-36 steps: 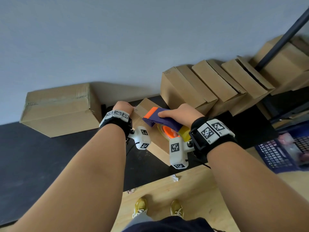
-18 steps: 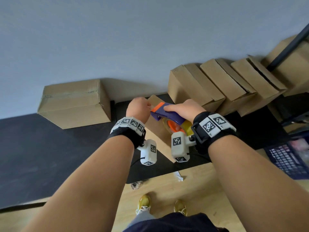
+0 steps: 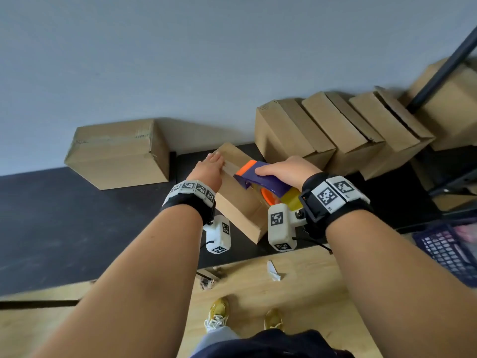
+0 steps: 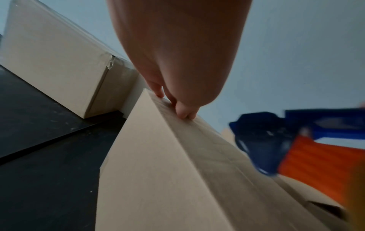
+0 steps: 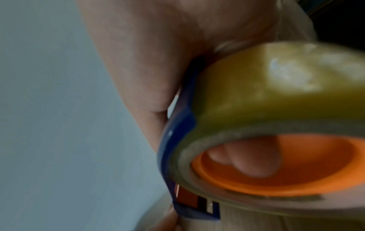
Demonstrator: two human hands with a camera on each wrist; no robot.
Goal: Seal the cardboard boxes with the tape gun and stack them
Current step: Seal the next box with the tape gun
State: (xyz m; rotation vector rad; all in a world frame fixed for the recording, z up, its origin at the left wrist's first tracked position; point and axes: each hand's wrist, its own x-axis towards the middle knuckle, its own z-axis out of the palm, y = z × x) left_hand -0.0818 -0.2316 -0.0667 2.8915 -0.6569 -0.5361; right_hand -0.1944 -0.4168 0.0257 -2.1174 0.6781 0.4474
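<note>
I see my right hand (image 3: 286, 169) wrapped around the tape gun (image 3: 260, 177), gripping it over the small cardboard box (image 3: 240, 202) that sits on the black table (image 3: 77, 228) near its front edge. My left hand (image 3: 210, 167) lies flat with straight fingers on the far end of the box top, pressing there just ahead of the gun's orange nose. Around it: a taped box (image 3: 116, 153) stands to the left against the grey wall (image 3: 206, 60), apart from mine, and a row of leaning boxes (image 3: 335, 127) crowds close on the right behind the gun. A dark pole (image 3: 444, 63) crosses the farthest box. A purple basket (image 3: 449, 249) is cut off at the right edge. My forearms hide the box's near corners. In the right wrist view the yellow tape roll (image 5: 276, 87) fills the frame and is blurred; the left wrist view smears the gun too.
</note>
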